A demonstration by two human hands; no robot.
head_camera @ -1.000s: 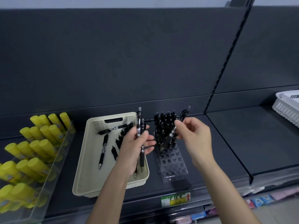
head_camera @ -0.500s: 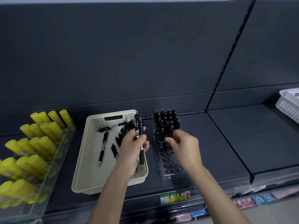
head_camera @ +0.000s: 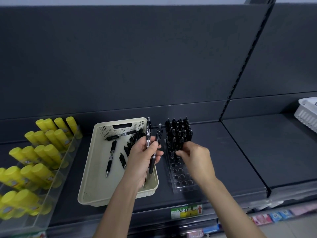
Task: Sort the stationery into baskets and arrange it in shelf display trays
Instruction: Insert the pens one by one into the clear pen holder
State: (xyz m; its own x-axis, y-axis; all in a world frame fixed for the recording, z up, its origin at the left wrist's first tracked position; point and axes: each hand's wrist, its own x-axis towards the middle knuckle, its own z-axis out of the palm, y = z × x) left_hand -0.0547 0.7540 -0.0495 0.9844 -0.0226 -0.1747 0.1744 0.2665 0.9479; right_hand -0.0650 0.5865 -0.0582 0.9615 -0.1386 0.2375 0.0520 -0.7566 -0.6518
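Observation:
A cream basket (head_camera: 89,177) sits on the dark shelf with several loose black pens (head_camera: 110,157) lying in it. Over its right side, my left hand (head_camera: 142,157) grips a small bunch of black pens (head_camera: 148,133) held upright. To the right stands a clear display tray (head_camera: 181,179) with rows of round holes; its back rows are filled with upright black pens (head_camera: 179,133). My right hand (head_camera: 193,155) is at the front of those standing pens, fingers curled around one pen (head_camera: 172,152) at the tray's holes.
A clear tiered tray of yellow glue sticks (head_camera: 39,152) fills the left. A white basket (head_camera: 307,112) sits at the far right on the neighbouring shelf section. A yellow price label (head_camera: 187,211) is on the shelf's front edge.
My right hand has carried a pen down from mid-air to the tray's pen rows. My left hand has stayed over the basket with its bunch, one pen now leaning apart.

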